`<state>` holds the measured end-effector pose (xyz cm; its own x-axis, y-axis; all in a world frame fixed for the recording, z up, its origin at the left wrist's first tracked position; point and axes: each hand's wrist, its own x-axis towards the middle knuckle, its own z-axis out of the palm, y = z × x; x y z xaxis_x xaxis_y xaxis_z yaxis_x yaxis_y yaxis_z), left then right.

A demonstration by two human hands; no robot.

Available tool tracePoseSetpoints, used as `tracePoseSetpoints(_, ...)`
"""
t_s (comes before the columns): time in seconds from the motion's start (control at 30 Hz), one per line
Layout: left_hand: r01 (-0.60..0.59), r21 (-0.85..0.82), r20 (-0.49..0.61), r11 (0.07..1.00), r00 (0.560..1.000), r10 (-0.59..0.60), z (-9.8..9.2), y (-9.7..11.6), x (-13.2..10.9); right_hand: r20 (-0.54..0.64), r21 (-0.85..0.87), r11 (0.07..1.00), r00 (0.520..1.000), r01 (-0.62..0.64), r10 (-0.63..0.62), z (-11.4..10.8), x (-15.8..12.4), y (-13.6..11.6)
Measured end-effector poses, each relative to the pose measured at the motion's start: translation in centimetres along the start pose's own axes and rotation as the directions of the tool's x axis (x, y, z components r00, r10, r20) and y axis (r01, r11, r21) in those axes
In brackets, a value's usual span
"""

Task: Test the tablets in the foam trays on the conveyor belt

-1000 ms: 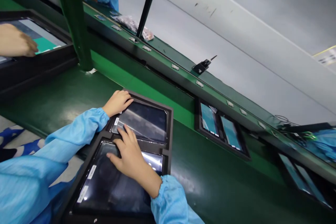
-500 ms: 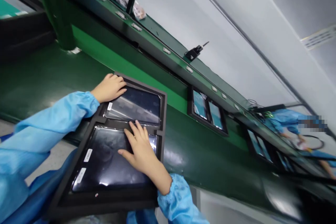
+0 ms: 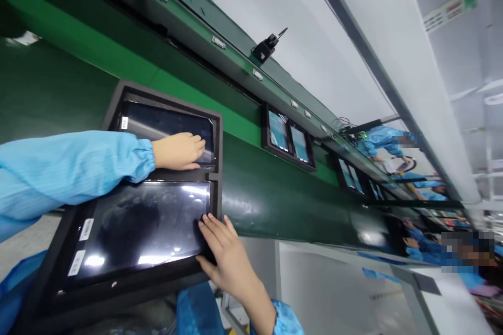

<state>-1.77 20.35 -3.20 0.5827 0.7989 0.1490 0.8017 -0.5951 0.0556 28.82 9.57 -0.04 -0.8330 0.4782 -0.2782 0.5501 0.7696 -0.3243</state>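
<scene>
A black foam tray [image 3: 218, 131] with two compartments rests partly on the green bench. In its far compartment lies a dark screen panel [image 3: 157, 120] with a white label. The near compartment holds a larger, glossy black screen panel [image 3: 145, 230] with two white labels on its left side. My left hand [image 3: 179, 151] lies over the right part of the far panel, fingers extended and close together. At the right edge of the near panel, my right hand [image 3: 230, 259] rests with outstretched fingers and the thumb apart. Neither hand has anything lifted.
Farther along the green bench [image 3: 251, 199] stands another black tray [image 3: 291, 159] with two screens, then more trays. A black plug adapter [image 3: 266, 48] sits on the ledge behind. Co-workers in blue sleeves, one person [image 3: 383, 141] among them, are at the far right.
My left hand has moved from the tray's far left corner rightward onto the far panel. My right hand has slid down to the near panel's right edge. The view has shifted right.
</scene>
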Motion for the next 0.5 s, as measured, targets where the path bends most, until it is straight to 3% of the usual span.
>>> tracePoseSetpoints(0.13, 0.031, 0.02, 0.001, 0.999, 1.0, -0.031, -0.7, 1.1, 2.0, -0.067, 0.049, 0.999, 0.998, -0.009, 0.012, 0.2, 0.3, 0.3)
tracePoseSetpoints(0.33, 0.085, -0.004, 0.015, 0.996, 0.996, -0.085, 0.3, 3.1, 2.2, -0.028, 0.186, 0.982, 0.999, -0.027, 0.032, 0.2, -0.2, 0.9)
tracePoseSetpoints(0.43, 0.118, -0.032, 0.015, 0.992, 0.993, -0.118, 1.0, 3.5, 2.1, -0.149, 0.286, 0.958, 0.987, -0.017, 0.062, 1.9, -1.1, 0.4)
tracePoseSetpoints(0.5, 0.131, -0.062, 0.018, 0.99, 0.991, -0.13, 0.7, 2.5, 1.9, -0.291, 0.376, 0.923, 0.934, -0.085, 0.204, 4.3, -2.3, -0.4)
